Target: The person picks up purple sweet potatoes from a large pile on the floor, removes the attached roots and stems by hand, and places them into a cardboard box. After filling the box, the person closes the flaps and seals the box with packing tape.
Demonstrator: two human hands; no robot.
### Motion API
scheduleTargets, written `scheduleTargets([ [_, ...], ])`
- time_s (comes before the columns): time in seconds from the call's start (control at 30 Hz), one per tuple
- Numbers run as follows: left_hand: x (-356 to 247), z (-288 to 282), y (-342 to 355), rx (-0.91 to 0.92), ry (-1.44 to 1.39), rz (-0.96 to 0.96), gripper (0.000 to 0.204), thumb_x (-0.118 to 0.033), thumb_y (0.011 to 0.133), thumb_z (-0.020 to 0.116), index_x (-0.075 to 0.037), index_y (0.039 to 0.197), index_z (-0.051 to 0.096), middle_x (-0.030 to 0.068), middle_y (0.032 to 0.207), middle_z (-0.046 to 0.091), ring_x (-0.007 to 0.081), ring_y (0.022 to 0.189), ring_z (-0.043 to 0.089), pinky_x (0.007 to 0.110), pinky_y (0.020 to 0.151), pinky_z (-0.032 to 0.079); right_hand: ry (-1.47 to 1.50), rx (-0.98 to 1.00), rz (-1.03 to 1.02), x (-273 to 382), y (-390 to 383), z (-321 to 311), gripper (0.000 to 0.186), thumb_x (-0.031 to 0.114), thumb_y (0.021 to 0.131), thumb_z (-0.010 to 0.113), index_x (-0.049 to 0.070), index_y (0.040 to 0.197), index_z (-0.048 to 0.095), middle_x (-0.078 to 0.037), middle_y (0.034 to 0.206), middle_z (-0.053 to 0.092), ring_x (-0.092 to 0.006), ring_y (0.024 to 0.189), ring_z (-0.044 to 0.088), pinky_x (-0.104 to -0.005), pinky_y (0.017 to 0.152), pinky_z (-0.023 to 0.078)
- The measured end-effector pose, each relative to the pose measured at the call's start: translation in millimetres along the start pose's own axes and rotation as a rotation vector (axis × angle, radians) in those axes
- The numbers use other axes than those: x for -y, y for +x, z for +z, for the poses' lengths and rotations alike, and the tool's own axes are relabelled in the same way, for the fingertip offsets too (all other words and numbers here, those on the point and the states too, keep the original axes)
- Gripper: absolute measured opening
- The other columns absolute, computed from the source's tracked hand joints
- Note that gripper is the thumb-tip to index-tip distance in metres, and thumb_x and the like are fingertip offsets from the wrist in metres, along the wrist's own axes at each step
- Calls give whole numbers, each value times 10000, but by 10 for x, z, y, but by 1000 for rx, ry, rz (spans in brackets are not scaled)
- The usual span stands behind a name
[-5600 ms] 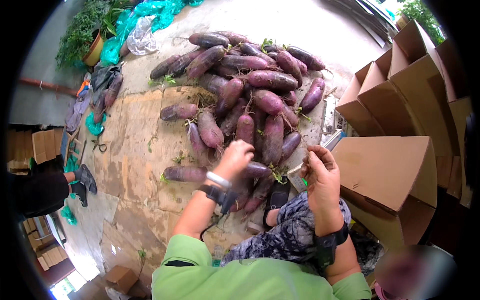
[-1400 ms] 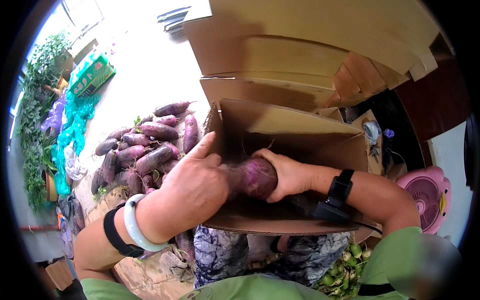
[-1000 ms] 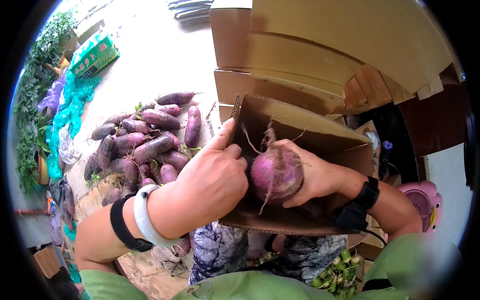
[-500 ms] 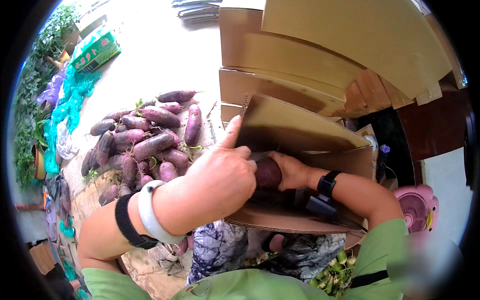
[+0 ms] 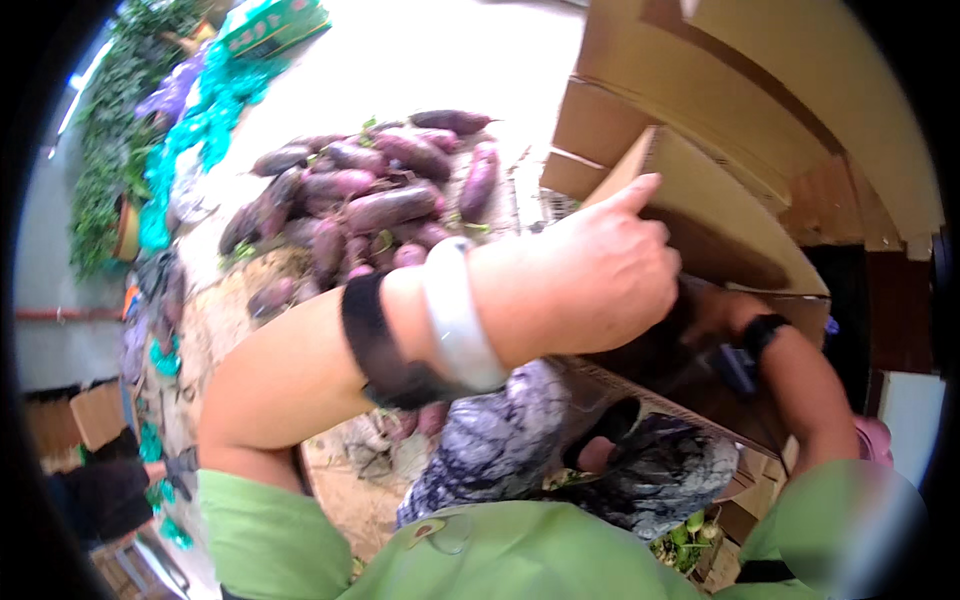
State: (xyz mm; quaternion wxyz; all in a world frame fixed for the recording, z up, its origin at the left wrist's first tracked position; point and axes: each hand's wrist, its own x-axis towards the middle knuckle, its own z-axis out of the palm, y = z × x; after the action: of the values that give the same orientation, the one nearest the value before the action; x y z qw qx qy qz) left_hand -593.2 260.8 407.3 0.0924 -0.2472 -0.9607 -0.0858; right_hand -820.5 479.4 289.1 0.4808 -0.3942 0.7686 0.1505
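The open cardboard box stands right of the piled purple radishes. The right hand reaches down inside, its grip too dark to tell; the left hand crosses the box's left side, index finger extended, others curled, any hold hidden.

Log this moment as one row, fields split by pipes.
left hand: at left side of cardboard box, contact unclear | right hand: inside box, grip unclear in shadow | purple radishes: piled left of box
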Motion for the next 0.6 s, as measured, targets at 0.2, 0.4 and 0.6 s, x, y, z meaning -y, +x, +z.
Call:
scheduleTargets([
  [0.2, 133, -380, -1003, -367, -223, -343, 346, -60, 728, 645, -83, 1072, 621, 99, 1080, 589, 268, 1082, 517, 442, 954, 369, -90, -141, -7, 355, -758, -477, 680, 266, 666, 759, 11, 1237, 492, -116, 1033, 617, -240, 950, 576, -334, 835, 461],
  [0.4, -115, 44, -3022, -437, -122, -1195, 254, -44, 786, 593, -14, 1036, 629, 140, 1043, 621, 264, 1000, 576, 343, 877, 449, 521, -664, -285, 1307, -1772, -536, 421, 57, 710, 659, 8, 1113, 548, -35, 850, 564, -116, 836, 545, -236, 775, 431],
  [0.6, -912, 1501, -4302, -392, -476, -1679, 258, -84, 792, 589, -14, 1035, 641, 142, 998, 655, 241, 921, 624, 320, 828, 481, 641, -681, -623, 2413, -1827, -5, 375, 6, 685, 659, 3, 1054, 594, -66, 891, 604, -143, 845, 589, -261, 750, 468],
])
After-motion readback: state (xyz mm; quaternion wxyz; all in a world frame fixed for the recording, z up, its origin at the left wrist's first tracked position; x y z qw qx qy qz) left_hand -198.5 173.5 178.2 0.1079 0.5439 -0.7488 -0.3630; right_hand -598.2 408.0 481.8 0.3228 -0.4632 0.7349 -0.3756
